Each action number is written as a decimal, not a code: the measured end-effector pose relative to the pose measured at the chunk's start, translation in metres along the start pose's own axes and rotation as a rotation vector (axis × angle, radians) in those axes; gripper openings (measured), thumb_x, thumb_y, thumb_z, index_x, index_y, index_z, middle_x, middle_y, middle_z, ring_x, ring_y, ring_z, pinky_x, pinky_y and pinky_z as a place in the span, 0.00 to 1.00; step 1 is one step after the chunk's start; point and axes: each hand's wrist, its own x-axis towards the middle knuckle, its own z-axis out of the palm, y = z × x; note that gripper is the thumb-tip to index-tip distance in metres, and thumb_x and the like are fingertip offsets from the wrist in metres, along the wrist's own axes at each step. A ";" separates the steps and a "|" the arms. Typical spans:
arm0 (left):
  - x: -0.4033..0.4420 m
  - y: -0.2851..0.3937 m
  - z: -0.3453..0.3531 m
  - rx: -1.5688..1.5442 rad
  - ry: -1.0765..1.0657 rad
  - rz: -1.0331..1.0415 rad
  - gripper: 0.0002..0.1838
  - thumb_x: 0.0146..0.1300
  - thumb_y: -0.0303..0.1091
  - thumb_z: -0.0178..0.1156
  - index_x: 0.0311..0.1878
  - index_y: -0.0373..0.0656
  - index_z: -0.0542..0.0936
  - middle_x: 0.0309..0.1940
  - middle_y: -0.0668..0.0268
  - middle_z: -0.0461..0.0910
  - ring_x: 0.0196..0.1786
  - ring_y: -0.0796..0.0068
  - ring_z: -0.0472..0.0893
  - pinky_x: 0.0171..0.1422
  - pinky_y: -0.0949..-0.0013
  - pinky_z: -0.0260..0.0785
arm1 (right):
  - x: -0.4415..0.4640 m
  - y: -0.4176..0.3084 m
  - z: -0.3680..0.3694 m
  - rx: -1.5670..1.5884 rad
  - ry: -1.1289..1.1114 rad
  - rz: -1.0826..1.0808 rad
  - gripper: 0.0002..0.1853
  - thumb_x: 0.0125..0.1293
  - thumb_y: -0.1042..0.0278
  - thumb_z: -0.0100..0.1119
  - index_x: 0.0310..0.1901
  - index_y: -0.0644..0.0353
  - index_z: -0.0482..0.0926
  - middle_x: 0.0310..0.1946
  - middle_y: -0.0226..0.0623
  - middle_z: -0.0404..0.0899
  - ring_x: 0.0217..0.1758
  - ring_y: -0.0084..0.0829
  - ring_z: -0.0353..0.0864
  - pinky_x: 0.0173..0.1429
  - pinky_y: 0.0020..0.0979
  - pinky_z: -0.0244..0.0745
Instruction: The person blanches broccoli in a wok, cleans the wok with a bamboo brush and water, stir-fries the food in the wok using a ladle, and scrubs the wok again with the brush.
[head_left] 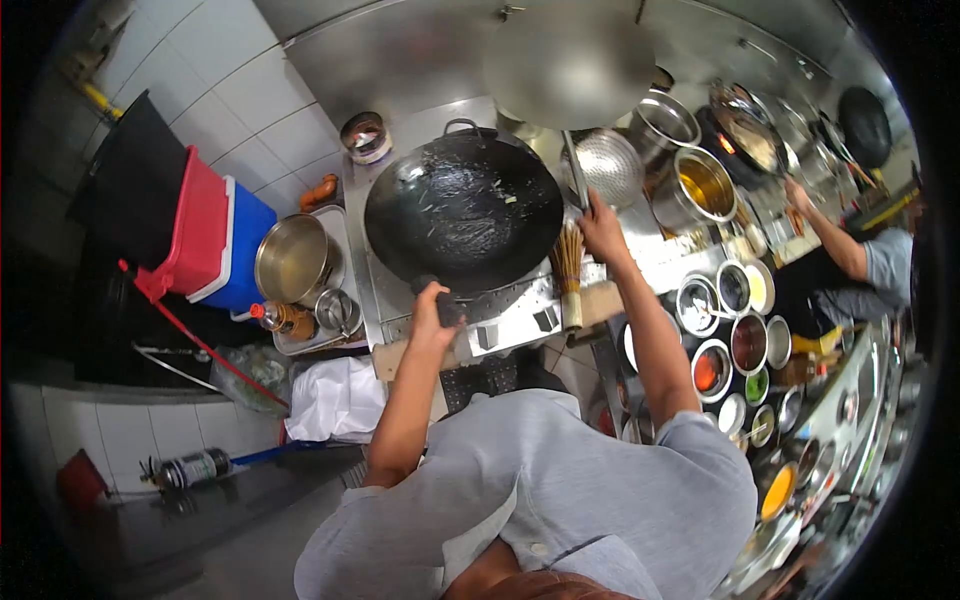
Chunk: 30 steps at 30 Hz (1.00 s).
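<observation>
A large black wok (465,210) sits on the stove, its inside wet and shiny with a few small pale scraps. My left hand (432,318) is closed round the wok's dark handle (447,300) at its near side. To the right, my right hand (602,230) grips the metal handle of a ladle (575,165), whose far end reaches up to a large blurred round shape. Just below that hand a bamboo brush (568,275) stands at the wok's right edge. Behind the ladle lies a perforated metal strainer (608,168).
A co-worker's arm (835,240) holds another wok (745,140) over flame at the right. Metal pots, one with yellow liquid (705,185), and several bowls of ingredients (750,342) stand nearby. At the left are a tray with a steel pot (292,257) and a red bin (190,225).
</observation>
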 end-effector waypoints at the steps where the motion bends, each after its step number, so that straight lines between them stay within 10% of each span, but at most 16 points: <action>1: 0.006 -0.006 0.011 0.007 0.013 0.037 0.08 0.51 0.36 0.61 0.34 0.50 0.74 0.28 0.66 0.76 0.28 0.67 0.75 0.25 0.59 0.67 | 0.048 0.012 0.004 -0.181 0.062 -0.130 0.30 0.60 0.71 0.54 0.66 0.63 0.67 0.29 0.54 0.81 0.32 0.49 0.83 0.40 0.45 0.76; 9: 0.062 -0.033 0.068 -0.083 0.155 0.062 0.09 0.51 0.38 0.63 0.33 0.50 0.74 0.27 0.65 0.76 0.27 0.68 0.75 0.27 0.62 0.68 | 0.253 0.018 0.007 0.141 -0.479 0.333 0.16 0.60 0.76 0.49 0.49 0.70 0.73 0.20 0.45 0.76 0.15 0.35 0.75 0.17 0.38 0.68; 12: 0.086 -0.041 0.069 -0.099 0.092 0.060 0.10 0.51 0.39 0.64 0.35 0.49 0.75 0.29 0.64 0.77 0.30 0.67 0.76 0.28 0.61 0.69 | 0.249 0.025 -0.014 -0.221 -0.399 0.078 0.14 0.61 0.75 0.50 0.48 0.68 0.73 0.16 0.39 0.71 0.14 0.32 0.73 0.15 0.36 0.65; 13: 0.087 -0.042 0.072 -0.091 0.103 0.069 0.11 0.51 0.39 0.64 0.35 0.49 0.75 0.29 0.64 0.77 0.31 0.67 0.77 0.30 0.61 0.70 | 0.213 -0.002 -0.033 -0.215 -0.319 0.092 0.18 0.57 0.76 0.51 0.50 0.69 0.75 0.27 0.55 0.81 0.19 0.41 0.81 0.21 0.42 0.72; 19: 0.096 -0.050 0.079 -0.073 0.158 0.063 0.11 0.52 0.41 0.64 0.36 0.49 0.75 0.31 0.63 0.79 0.34 0.67 0.78 0.33 0.62 0.72 | 0.197 0.072 -0.057 -0.218 -0.010 0.032 0.31 0.58 0.73 0.48 0.67 0.62 0.67 0.45 0.65 0.81 0.51 0.59 0.81 0.57 0.49 0.75; 24: 0.097 -0.051 0.083 -0.039 0.161 0.072 0.11 0.54 0.41 0.62 0.36 0.48 0.76 0.32 0.63 0.79 0.33 0.67 0.78 0.31 0.62 0.72 | 0.268 0.129 -0.074 -0.398 -0.038 0.096 0.30 0.58 0.72 0.48 0.66 0.63 0.69 0.49 0.66 0.79 0.58 0.62 0.78 0.62 0.49 0.73; 26: 0.104 -0.055 0.078 -0.012 0.139 0.106 0.11 0.55 0.41 0.61 0.37 0.47 0.76 0.31 0.63 0.79 0.32 0.66 0.79 0.30 0.62 0.72 | 0.292 0.147 -0.075 -0.407 -0.006 0.006 0.23 0.59 0.71 0.48 0.56 0.71 0.74 0.44 0.61 0.83 0.46 0.56 0.85 0.50 0.48 0.79; 28: 0.110 -0.059 0.073 -0.026 0.110 0.118 0.11 0.56 0.41 0.61 0.38 0.47 0.76 0.31 0.63 0.79 0.32 0.66 0.79 0.30 0.62 0.72 | 0.313 0.147 -0.089 0.452 -0.319 0.369 0.07 0.63 0.76 0.45 0.30 0.66 0.73 0.20 0.38 0.75 0.15 0.29 0.72 0.19 0.33 0.71; 30: 0.110 -0.060 0.073 -0.040 0.074 0.133 0.11 0.56 0.41 0.61 0.38 0.47 0.76 0.31 0.63 0.79 0.32 0.66 0.79 0.30 0.62 0.72 | 0.319 0.131 -0.107 1.809 -0.576 0.905 0.11 0.65 0.76 0.40 0.24 0.60 0.66 0.16 0.30 0.67 0.14 0.23 0.68 0.20 0.25 0.71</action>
